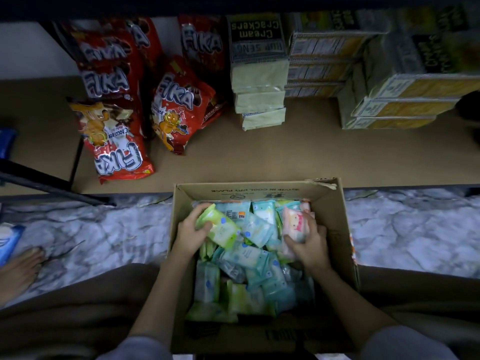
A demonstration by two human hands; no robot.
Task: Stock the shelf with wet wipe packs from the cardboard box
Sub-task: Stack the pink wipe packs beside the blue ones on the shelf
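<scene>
An open cardboard box (335, 229) stands on the floor between my knees, filled with several blue, green and pink wet wipe packs. Inside the box, my left hand (188, 236) grips a green wet wipe pack (220, 227) at the far left. On the right side, my right hand (310, 246) grips a pink wet wipe pack (294, 224). Loose blue packs (249, 255) lie between and below both hands. Just beyond the box lies the low brown shelf board (285, 152).
Red Fika snack bags (119, 141) lean at the shelf's left. Stacks of cream cracker packs (259, 100) and yellow boxes (394, 100) fill the back right. A bare foot (18, 274) and a blue pack (7, 242) sit on the marble floor at the left.
</scene>
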